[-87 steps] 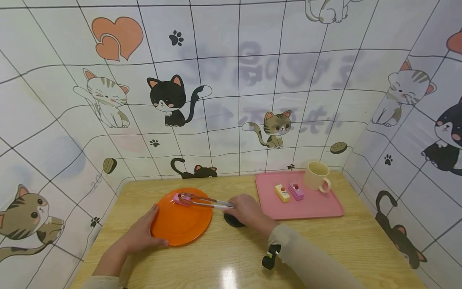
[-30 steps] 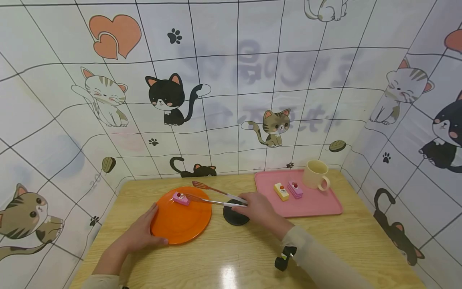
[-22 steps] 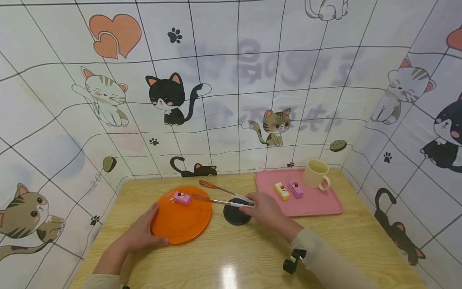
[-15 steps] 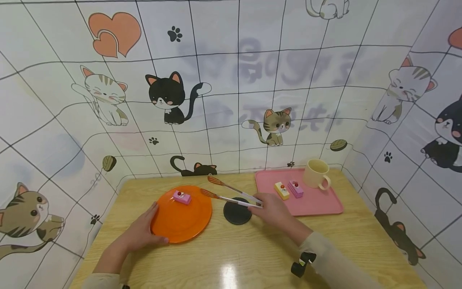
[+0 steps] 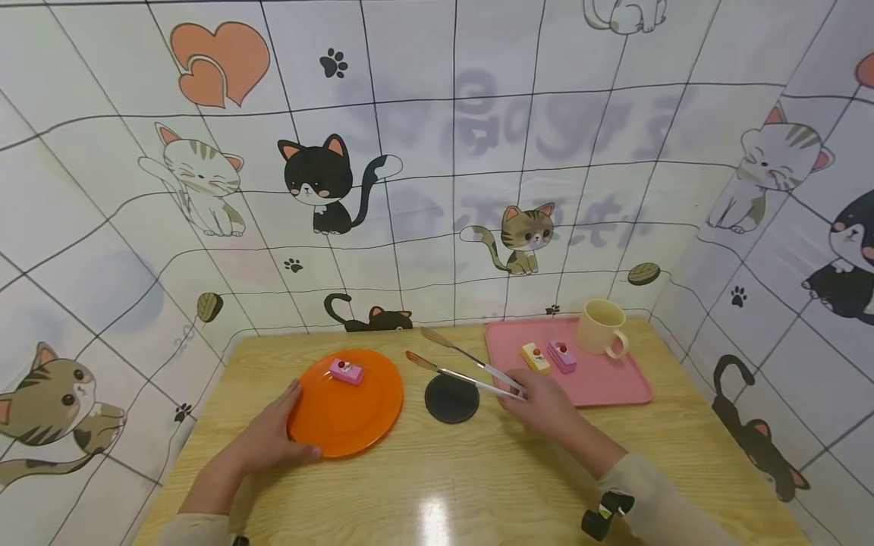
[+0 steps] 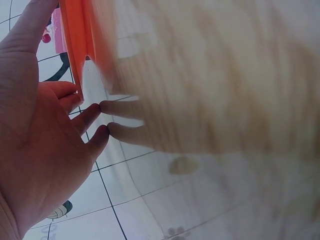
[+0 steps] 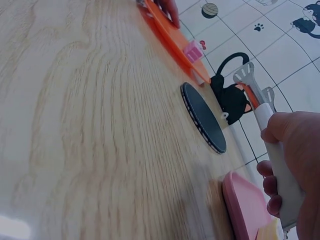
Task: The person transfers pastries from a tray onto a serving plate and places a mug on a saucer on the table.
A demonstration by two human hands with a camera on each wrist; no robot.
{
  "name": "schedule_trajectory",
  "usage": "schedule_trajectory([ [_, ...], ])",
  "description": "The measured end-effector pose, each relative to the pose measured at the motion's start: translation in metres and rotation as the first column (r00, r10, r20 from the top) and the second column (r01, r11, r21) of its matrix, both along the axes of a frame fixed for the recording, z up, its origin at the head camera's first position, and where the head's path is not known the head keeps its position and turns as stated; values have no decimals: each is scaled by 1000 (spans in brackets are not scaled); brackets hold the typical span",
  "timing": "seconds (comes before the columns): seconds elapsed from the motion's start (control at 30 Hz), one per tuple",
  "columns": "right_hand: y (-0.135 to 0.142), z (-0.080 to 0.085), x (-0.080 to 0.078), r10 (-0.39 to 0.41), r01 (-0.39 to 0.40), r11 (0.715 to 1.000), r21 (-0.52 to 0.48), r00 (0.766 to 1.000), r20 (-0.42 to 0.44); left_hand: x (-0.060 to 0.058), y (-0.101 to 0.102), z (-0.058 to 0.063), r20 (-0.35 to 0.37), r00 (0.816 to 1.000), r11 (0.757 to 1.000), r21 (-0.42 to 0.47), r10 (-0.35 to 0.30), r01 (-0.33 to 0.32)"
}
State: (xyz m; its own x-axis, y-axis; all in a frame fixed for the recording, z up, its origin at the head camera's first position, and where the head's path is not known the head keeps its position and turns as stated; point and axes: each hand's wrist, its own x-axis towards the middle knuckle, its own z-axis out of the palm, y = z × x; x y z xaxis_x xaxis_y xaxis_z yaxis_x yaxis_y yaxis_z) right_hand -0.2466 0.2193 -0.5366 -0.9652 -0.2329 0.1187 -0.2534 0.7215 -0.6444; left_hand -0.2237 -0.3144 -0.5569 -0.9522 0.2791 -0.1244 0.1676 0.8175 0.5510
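My left hand [image 5: 269,434] rests at the left rim of an orange plate [image 5: 341,421], fingers and thumb spread along its edge. In the left wrist view its fingertips touch the table by the plate [image 6: 75,45]. A pink toy cake slice [image 5: 347,371] lies on the plate's far part. My right hand [image 5: 546,406] grips metal tongs [image 5: 466,377] by their white handles. The tongs' two brownish tips are spread apart with nothing between them, right of the plate, above the table. In the right wrist view fingers and thumb wrap the tongs' handle [image 7: 280,165].
A round black coaster [image 5: 451,399] lies between the plate and my right hand. On the right, a pink tray [image 5: 601,387] bears a yellow cake slice [image 5: 536,359], another pink cake slice [image 5: 562,356] and a cream mug [image 5: 598,326]. A cat-print wall covering surrounds the wooden table [image 5: 382,500].
The tongs have let go of the pink cake slice on the plate and spread. My right hand has carried them rightward, past the coaster towards the tray. My left hand has stayed at the plate.
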Motion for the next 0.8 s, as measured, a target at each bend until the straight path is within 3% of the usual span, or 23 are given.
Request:
schedule_trajectory([
  [0.57,58,3,29,-96,97,995,14,995,-35,-1,-2,-1,-23,1000,1000,-9,-9,9],
  [0.8,81,4,36,-140,146,988,55,985,-101,0,0,1,-7,1000,1000,-8,-4,4],
])
